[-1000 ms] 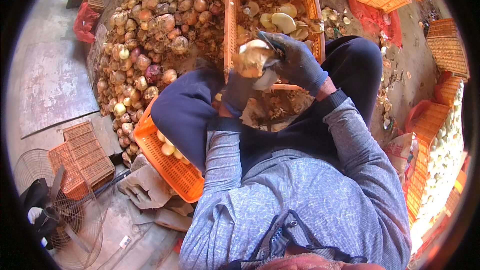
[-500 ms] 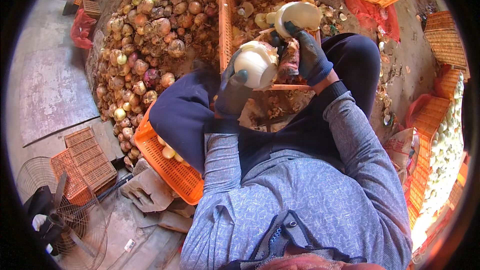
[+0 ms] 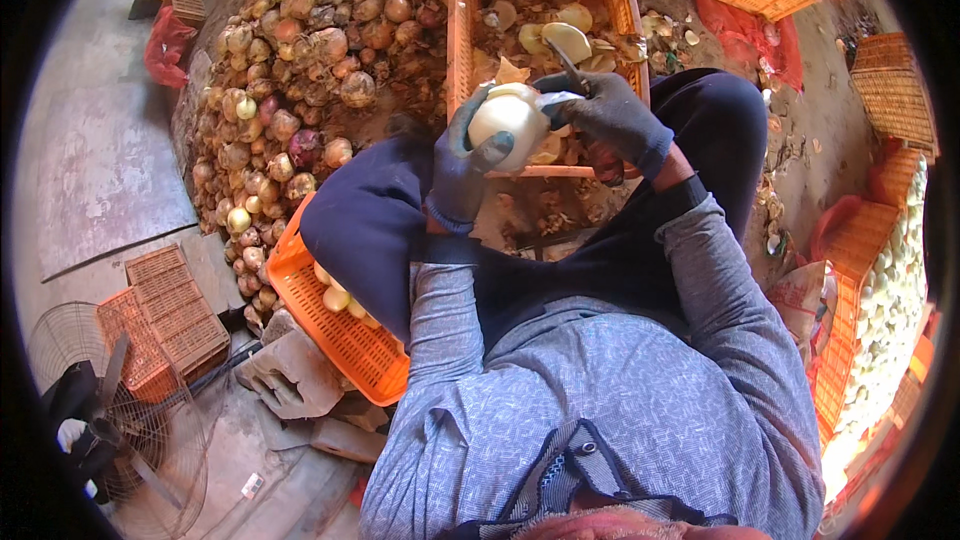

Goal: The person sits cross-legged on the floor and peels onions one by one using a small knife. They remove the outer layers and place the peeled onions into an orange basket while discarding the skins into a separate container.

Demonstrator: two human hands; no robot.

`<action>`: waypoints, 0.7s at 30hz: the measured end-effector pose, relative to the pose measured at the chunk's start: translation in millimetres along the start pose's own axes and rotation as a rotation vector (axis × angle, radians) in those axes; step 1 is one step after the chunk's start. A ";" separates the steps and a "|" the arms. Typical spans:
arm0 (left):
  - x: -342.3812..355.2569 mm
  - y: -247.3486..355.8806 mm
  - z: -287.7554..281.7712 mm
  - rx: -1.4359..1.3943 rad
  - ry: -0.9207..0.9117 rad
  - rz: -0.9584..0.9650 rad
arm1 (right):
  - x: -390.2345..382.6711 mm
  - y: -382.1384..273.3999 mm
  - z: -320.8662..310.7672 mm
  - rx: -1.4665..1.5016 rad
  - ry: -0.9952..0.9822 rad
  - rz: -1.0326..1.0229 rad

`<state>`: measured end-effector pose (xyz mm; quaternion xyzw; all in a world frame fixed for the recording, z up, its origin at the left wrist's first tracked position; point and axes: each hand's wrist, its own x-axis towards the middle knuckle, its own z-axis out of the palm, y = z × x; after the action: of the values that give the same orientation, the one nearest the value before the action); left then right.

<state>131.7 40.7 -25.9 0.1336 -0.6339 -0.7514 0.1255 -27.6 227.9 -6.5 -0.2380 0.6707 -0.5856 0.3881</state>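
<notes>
Stripped to White: Onion (image 3: 506, 130) Bared Over an Orange Crate (image 3: 456, 35)

A seated worker's gloved left hand (image 3: 464, 162) cups the pale onion, thumb across its near face, above the crate's near-left part. The gloved right hand (image 3: 622, 122) curls beside it, apparently closed around a tool (image 3: 604, 162) whose reddish-brown end shows below the palm; its exact grip cannot be told. A papery brown flap (image 3: 512, 71) stands at the onion's far side, and pale cut pieces (image 3: 568, 43) lie in the crate beyond. Peeling looks to be the step in hand, and nearly done. The next move seems to call for a firm left hold while the right clears whatever skin remains, keeping the tool off the left fingers.
</notes>
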 end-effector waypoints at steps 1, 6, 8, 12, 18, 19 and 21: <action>0.1 0.4 0.1 0.015 0.003 0.003 | 1.4 6.2 1.9 -0.017 0.006 -0.002; -0.7 -1.9 1.1 0.101 0.023 -0.023 | 4.6 17.4 7.7 -0.082 0.039 -0.025; -0.1 -4.6 2.9 0.095 0.033 -0.014 | 2.8 16.1 9.6 -0.108 0.059 -0.019; 1.3 -5.2 4.8 0.101 0.034 -0.008 | 0.3 9.4 13.5 -0.166 0.087 -0.016; 0.7 -1.5 3.9 0.168 0.009 -0.013 | -4.0 6.9 13.2 -0.168 0.088 -0.013; 0.7 0.9 6.0 0.169 0.001 -0.012 | -4.8 8.4 13.0 -0.167 0.096 -0.013; -0.2 0.9 7.9 0.180 0.006 -0.018 | -5.4 9.8 13.6 -0.148 0.101 -0.012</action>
<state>129.1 47.8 -23.8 0.1520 -0.6972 -0.6922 0.1082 -12.2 225.8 -14.8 -0.2399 0.7295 -0.5480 0.3316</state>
